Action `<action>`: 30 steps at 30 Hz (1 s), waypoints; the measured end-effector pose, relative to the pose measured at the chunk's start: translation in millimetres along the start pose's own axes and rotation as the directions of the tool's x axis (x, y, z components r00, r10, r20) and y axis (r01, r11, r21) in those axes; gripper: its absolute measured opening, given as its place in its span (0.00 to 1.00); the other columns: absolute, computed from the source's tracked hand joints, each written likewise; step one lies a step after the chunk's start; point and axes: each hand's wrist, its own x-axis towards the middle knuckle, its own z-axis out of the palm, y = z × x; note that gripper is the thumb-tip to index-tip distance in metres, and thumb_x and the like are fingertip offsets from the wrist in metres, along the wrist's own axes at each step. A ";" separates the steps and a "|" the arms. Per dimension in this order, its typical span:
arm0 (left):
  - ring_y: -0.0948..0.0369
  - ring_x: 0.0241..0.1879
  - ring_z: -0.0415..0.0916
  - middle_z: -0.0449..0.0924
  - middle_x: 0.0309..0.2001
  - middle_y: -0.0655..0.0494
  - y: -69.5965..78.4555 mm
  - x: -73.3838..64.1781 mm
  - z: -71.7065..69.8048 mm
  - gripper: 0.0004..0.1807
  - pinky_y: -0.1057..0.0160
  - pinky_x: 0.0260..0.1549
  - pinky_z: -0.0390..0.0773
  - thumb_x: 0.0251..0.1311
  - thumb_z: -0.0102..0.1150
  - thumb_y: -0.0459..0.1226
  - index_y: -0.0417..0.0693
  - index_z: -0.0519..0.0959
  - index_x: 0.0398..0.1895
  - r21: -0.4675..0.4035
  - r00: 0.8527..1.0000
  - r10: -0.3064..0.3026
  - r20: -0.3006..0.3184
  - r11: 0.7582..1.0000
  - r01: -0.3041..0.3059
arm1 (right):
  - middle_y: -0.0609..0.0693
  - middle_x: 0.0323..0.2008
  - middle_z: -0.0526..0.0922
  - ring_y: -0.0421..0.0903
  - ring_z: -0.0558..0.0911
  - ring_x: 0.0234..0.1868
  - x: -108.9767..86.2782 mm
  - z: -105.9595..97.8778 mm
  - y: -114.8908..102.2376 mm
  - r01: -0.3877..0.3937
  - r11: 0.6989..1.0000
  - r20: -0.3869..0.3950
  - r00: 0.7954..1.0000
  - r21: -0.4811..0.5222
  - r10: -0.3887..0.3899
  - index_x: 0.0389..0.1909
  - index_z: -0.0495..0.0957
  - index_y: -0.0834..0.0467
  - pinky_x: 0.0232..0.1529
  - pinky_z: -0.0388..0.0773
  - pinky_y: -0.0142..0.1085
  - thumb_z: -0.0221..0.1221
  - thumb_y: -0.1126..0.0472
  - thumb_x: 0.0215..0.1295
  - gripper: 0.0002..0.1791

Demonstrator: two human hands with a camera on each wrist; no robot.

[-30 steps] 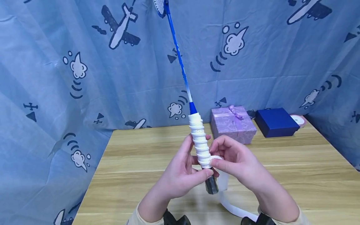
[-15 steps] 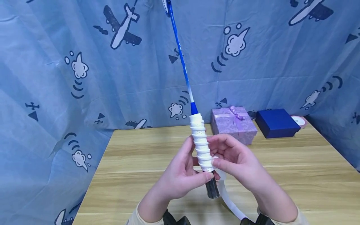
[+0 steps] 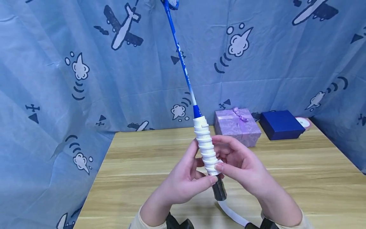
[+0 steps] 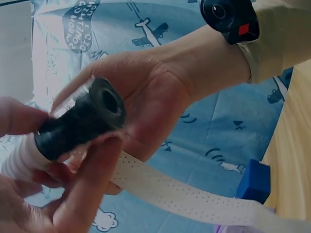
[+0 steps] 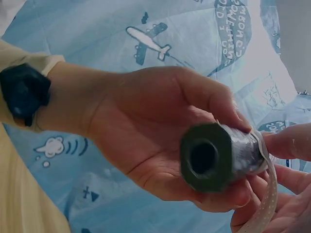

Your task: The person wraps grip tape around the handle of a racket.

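Note:
In the head view a blue badminton racket point(image 3: 183, 63) stands tilted, its head cut off by the top edge. White perforated grip tape point(image 3: 205, 146) winds in ridged overlapping turns down the handle, whose dark butt end point(image 3: 219, 189) is bare. My left hand point(image 3: 183, 181) holds the handle from the left, thumb across it just below the lowest turn. On the other side my right hand point(image 3: 243, 165) pinches the tape at that turn between thumb and fingers. A loose length of tape point(image 4: 184, 201) trails off below, plain in the left wrist view. The fingertips behind the handle are partly hidden.
Behind the hands on the wooden table point(image 3: 137, 159) sit a lilac gift box point(image 3: 237, 125) with a bow and a dark blue box point(image 3: 281, 125). A pink-and-white roll point(image 3: 303, 122) lies beside them. A blue patterned curtain point(image 3: 143, 79) hangs around the table.
The racket has turned about its shaft; its head shows left of the shaft earlier, right of it now. The right hand's tape has drawn close in against the handle, and the loose strip hangs nearer its butt.

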 end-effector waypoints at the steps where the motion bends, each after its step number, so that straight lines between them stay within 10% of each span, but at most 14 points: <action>1: 0.55 0.53 0.81 0.62 0.69 0.38 1.3 -0.6 0.2 0.46 0.49 0.39 0.90 0.63 0.58 0.22 0.50 0.49 0.80 0.041 1.000 -0.014 -0.026 0.999 0.015 | 0.51 0.51 0.81 0.45 0.82 0.48 0.7 1.0 0.2 0.008 1.000 -0.012 1.000 -0.018 -0.008 0.71 0.62 0.69 0.41 0.83 0.32 0.53 0.85 0.65 0.33; 8: 0.57 0.49 0.82 0.71 0.61 0.45 7.2 1.9 6.7 0.32 0.48 0.31 0.90 0.72 0.55 0.30 0.54 0.58 0.75 0.074 0.962 -0.131 -0.238 0.986 0.152 | 0.55 0.52 0.80 0.48 0.82 0.52 1.9 6.9 -1.9 -0.017 0.993 -0.067 0.998 -0.121 0.009 0.70 0.62 0.70 0.53 0.83 0.33 0.57 0.84 0.63 0.34; 12: 0.53 0.47 0.82 0.73 0.58 0.42 5.7 2.9 5.0 0.25 0.49 0.31 0.90 0.74 0.55 0.31 0.47 0.65 0.71 0.121 0.945 -0.091 -0.315 0.983 0.135 | 0.56 0.53 0.80 0.49 0.82 0.50 1.7 10.0 -1.3 -0.018 0.988 -0.085 0.996 -0.154 0.005 0.68 0.64 0.69 0.52 0.83 0.33 0.60 0.83 0.63 0.33; 30: 0.63 0.40 0.79 0.77 0.49 0.34 3.8 -1.0 0.4 0.21 0.63 0.34 0.88 0.75 0.46 0.30 0.34 0.66 0.68 0.158 0.957 -0.038 -0.287 0.984 0.086 | 0.56 0.52 0.79 0.47 0.79 0.46 2.5 10.9 1.1 -0.018 0.982 -0.060 0.998 -0.188 0.007 0.65 0.68 0.65 0.48 0.80 0.30 0.60 0.81 0.63 0.29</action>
